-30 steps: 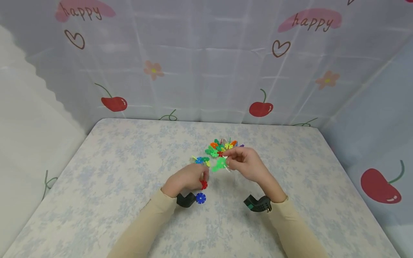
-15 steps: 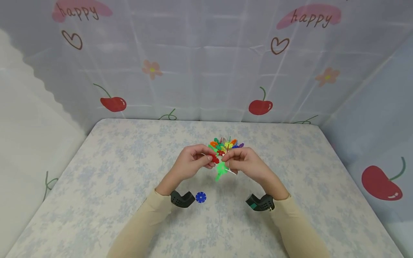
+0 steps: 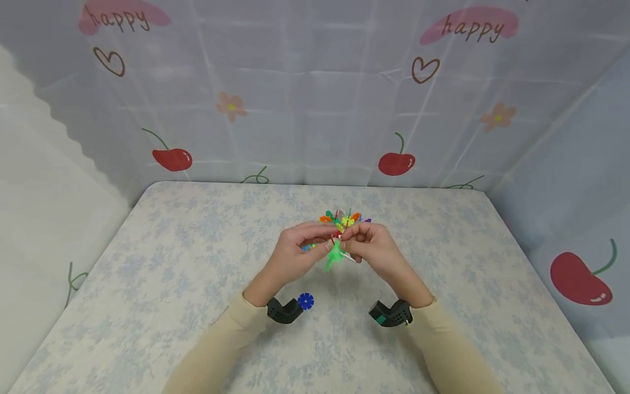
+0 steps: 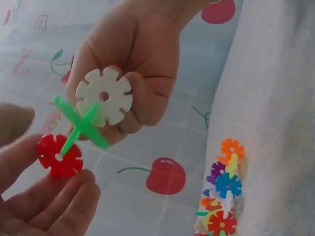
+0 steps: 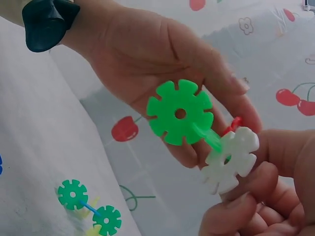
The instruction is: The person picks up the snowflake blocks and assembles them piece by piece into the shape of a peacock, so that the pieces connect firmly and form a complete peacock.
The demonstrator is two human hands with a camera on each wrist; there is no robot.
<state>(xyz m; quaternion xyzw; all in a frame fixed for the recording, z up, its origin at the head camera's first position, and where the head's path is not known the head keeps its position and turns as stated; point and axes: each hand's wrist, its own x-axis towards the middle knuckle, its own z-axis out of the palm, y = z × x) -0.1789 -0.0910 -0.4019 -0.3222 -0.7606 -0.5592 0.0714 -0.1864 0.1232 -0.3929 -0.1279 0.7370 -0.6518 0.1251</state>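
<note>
My left hand (image 3: 295, 251) holds a red plastic snowflake disc (image 4: 69, 166) between thumb and fingers. Opposite it, my right hand (image 3: 374, 249) pinches a white snowflake disc (image 4: 117, 89) joined to bright green discs (image 5: 165, 125). In the left wrist view, the edge of one green disc reaches right to the red disc's hole. Both hands are raised close together above the table, in front of a colourful cluster of snowflake discs (image 3: 348, 220). A dark blue disc (image 3: 305, 306) lies beside the left wrist.
Joined teal green discs (image 5: 69, 186) with a blue one between them lie on the patterned tablecloth (image 3: 221, 219), partly behind my left hand in the head view. A printed curtain (image 3: 305, 120) stands along the table's far edge.
My left hand picked the red disc off the table, lifted it and brought it to the green and white discs. The right hand stayed nearly in place, its green disc tilting.
</note>
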